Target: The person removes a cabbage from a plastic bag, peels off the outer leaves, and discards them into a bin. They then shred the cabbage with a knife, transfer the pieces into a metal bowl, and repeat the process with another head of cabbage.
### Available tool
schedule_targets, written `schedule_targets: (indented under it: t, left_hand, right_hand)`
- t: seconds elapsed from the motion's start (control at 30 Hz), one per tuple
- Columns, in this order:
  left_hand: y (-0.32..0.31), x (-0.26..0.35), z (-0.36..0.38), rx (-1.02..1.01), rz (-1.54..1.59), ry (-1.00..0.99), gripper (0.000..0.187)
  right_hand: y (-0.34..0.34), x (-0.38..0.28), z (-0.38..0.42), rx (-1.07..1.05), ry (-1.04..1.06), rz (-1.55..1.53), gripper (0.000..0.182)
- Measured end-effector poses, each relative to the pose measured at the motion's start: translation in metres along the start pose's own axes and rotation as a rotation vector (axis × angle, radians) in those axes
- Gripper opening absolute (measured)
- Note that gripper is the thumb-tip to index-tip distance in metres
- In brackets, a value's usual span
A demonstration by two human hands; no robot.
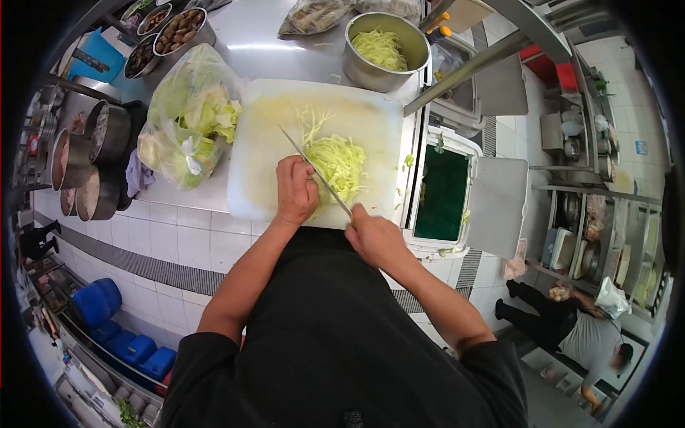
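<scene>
My right hand (374, 235) grips the handle of a kitchen knife (322, 177), whose blade slants up and left across a white cutting board (250, 167). To the right of the blade lies a loose pile of pale green vegetable shreds (341, 162), with thin strands trailing above it. My left hand (296, 191) rests on the board left of the blade, fingers curled, their tips against or close to the knife. What lies under those fingers is hidden. A metal pot (385, 77) beyond the board holds similar shreds.
A knotted clear bag of leafy greens (189, 121) stands left of the board. Metal bowls (184, 36) and several steel containers (107, 153) are farther left. An open green-lined bin (439, 192) adjoins the counter's right side. Another person (578, 328) works at far right.
</scene>
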State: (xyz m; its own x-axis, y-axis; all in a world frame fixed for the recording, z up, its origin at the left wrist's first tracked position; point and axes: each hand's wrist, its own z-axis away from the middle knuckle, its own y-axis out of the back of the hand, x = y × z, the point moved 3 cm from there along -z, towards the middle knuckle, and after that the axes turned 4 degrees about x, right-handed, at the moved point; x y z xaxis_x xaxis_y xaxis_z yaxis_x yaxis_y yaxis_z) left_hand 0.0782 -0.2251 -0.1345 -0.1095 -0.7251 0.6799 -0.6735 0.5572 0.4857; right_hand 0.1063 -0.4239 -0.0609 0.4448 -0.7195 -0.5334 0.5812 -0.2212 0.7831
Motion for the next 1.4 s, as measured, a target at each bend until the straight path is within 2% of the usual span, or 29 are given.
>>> schedule_targets:
  t: [0.03,0.17,0.23,0.33,0.53,0.63,0.83,0.97,1.07,1.17,1.27,1.33,1.37,1.4]
  left_hand:
    - [0.000,0.001,0.001,0.000,0.003,0.006,0.022]
    - [0.004,0.001,0.009,-0.012,0.001,0.003,0.023]
    - [0.003,0.000,0.002,0.008,0.037,-0.002,0.022]
    - [0.003,0.003,0.001,0.000,0.013,0.010,0.021]
    - [0.001,-0.003,0.004,-0.001,0.015,0.002,0.020]
    - [0.001,-0.003,0.004,-0.001,0.017,0.004,0.020]
    - [0.001,0.000,0.005,0.010,-0.014,0.023,0.021]
    - [0.001,-0.005,0.010,-0.009,0.022,0.028,0.021]
    - [0.004,-0.003,0.009,-0.005,0.031,0.025,0.024]
    - [0.002,0.009,0.002,-0.014,0.027,-0.024,0.025]
    - [-0.003,0.029,-0.012,-0.091,-0.052,-0.102,0.029]
    - [-0.013,0.030,-0.017,-0.299,-0.308,0.019,0.032]
    - [-0.015,0.034,-0.019,-0.300,-0.310,0.013,0.032]
    - [-0.019,0.032,-0.019,-0.389,-0.417,0.069,0.031]
  right_hand:
    - [-0.017,0.007,-0.013,0.058,0.015,-0.003,0.025]
    - [-0.030,0.011,-0.031,0.056,-0.041,0.007,0.024]
    - [-0.010,0.007,-0.033,-0.019,-0.013,0.008,0.028]
    - [0.029,-0.011,-0.003,-0.012,0.022,-0.021,0.027]
    - [0.066,-0.030,0.041,-0.123,-0.045,0.022,0.025]
    - [0.052,-0.024,0.037,-0.094,-0.018,0.011,0.025]
    - [-0.034,0.002,-0.028,0.026,-0.002,-0.001,0.024]
    - [-0.036,0.007,-0.032,0.038,-0.023,0.010,0.024]
    - [-0.029,0.014,-0.036,0.060,0.043,0.020,0.025]
    - [-0.018,0.025,-0.039,0.051,-0.051,0.014,0.027]
    - [-0.007,0.033,-0.044,0.109,-0.080,-0.010,0.027]
    - [-0.006,0.037,-0.044,0.124,-0.071,-0.029,0.027]
    - [-0.007,0.037,-0.044,0.128,-0.055,-0.046,0.027]
    - [-0.006,0.036,-0.044,0.132,-0.053,-0.050,0.027]
